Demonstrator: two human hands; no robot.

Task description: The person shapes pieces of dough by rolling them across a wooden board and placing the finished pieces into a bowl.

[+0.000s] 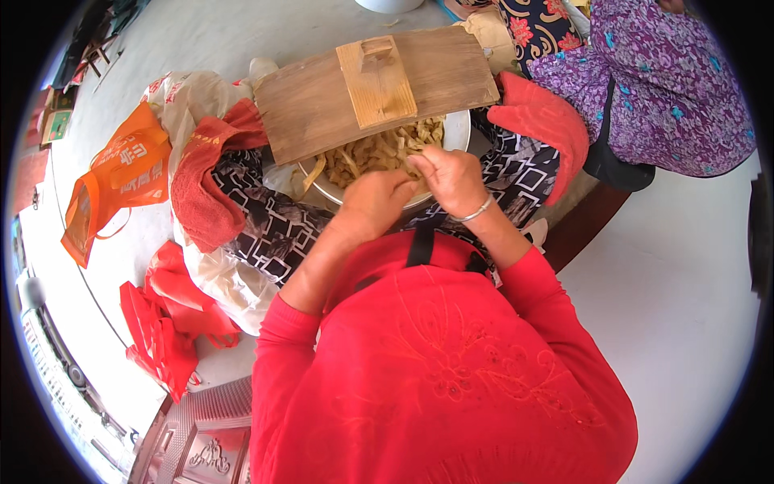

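Observation:
Both hands meet over the near rim of a round metal basin between my knees. Curled tan strips, whose kind I cannot make out, fill the basin. My left hand is closed, its thumb and fingers drawn together beside the right. A pale bracelet circles the wrist of my right hand, which is closed in a pinch. Anything between the fingertips is too small or hidden to name. A brown wooden board lies across the far part of the basin, with a lighter crosspiece and a small block on top.
Red towels drape over both my knees. At the left are an orange bag, a red bag and white plastic bags. A person in purple flowered clothing is close by at the far right. A white container stands beyond the board.

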